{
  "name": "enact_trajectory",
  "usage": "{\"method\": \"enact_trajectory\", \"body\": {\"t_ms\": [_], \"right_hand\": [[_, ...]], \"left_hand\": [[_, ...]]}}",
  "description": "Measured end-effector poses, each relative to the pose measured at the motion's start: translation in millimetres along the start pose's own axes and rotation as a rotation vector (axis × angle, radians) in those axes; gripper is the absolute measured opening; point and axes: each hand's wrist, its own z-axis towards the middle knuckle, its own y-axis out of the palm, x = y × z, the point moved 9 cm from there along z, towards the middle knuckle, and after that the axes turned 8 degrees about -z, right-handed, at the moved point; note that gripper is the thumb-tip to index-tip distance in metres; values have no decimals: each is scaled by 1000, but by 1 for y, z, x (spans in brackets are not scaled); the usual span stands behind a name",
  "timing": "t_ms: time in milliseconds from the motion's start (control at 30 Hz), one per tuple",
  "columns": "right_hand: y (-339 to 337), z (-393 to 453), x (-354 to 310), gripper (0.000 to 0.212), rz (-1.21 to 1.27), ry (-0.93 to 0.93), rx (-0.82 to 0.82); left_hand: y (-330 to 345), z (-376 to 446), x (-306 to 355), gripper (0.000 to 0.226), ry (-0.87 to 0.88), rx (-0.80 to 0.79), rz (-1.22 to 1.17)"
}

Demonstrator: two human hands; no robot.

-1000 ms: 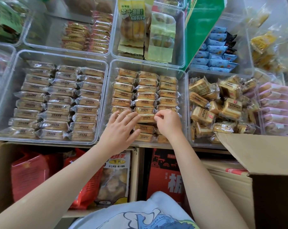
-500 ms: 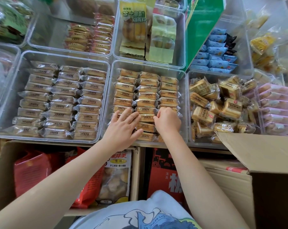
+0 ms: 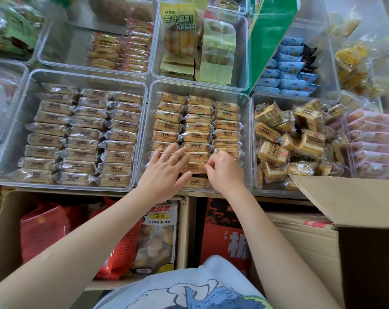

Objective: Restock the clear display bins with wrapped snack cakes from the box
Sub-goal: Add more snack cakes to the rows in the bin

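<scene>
Left hand (image 3: 164, 169) flat on snack cakes (image 3: 194, 156); right hand (image 3: 224, 169) pinching one.

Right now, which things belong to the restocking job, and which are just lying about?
Job: left hand, right hand, snack cakes, middle bin, cardboard box.
Lying about: blue packets, pink packets, red bag.
</scene>
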Motion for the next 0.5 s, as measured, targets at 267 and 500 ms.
{"method": "enact_trajectory", "body": {"t_ms": [267,500], "right_hand": [[1,11,1,17,-38,54,-8],[11,7,6,18,-60,103,24]], "left_hand": [[4,-15,10,73,78,-14,10],[11,-11,12,84,27,-117,81]]}}
